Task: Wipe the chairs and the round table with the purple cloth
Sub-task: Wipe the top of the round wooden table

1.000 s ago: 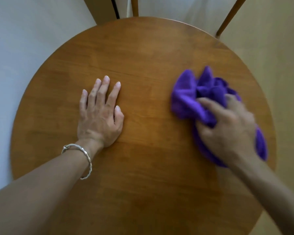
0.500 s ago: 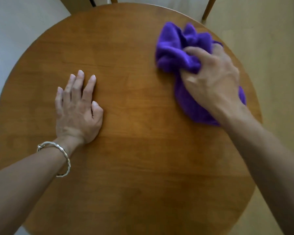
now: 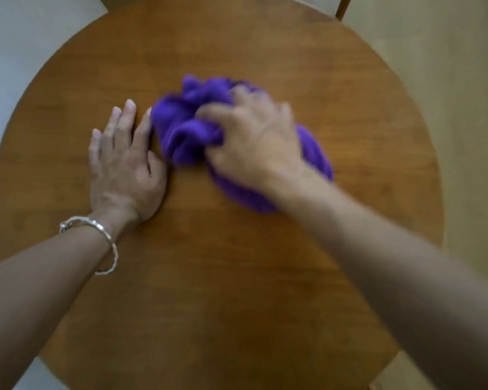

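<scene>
- Soft, dim, even light; the round table (image 3: 237, 305) darkens toward its near edge.
- Motion blur smears the right hand (image 3: 254, 144) and purple cloth (image 3: 181, 130); the left hand (image 3: 124, 164) is sharper.
- Wide-angle lens bows the rim.

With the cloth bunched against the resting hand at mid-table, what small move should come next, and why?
Probably lift the left hand aside so the purple cloth can pass: the right hand grips it bunched, its edge is up against the left index finger, and that flat hand covers part of the round table.

1 head-worn camera looks steeply down, close above the round table (image 3: 237, 291).
</scene>
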